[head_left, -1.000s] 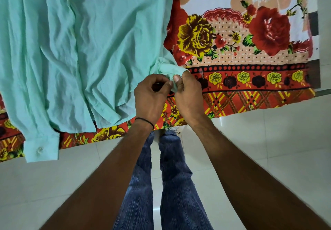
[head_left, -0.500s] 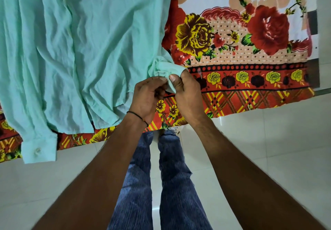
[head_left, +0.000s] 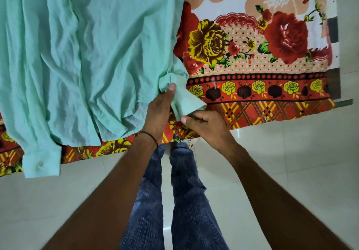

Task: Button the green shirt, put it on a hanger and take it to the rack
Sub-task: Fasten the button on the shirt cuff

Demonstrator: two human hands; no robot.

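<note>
- Looking straight down: the green shirt (head_left: 87, 45) lies spread and creased across a flowered bedsheet (head_left: 252, 59), filling the left and middle of the view
- Left hand (head_left: 159, 111) is at the near sleeve, thumb up and pressed onto the gathered fabric just above the cuff (head_left: 187, 102), with the fingers tucked out of sight behind it; that's a pinch on the shirt
- Right hand (head_left: 207, 126) sits just below that cuff, fingers curled in, thumb tip right against the cuff's lower corner; I can't tell whether it actually has hold of the cloth
- A thin black thread (head_left: 149, 134) circles the left wrist
- Far left, the other cuff (head_left: 41, 165) hangs over the sheet's edge, a pale button (head_left: 40, 164) showing on it
- Below: blue jeans (head_left: 180, 201), pale tiled floor (head_left: 291, 162)
</note>
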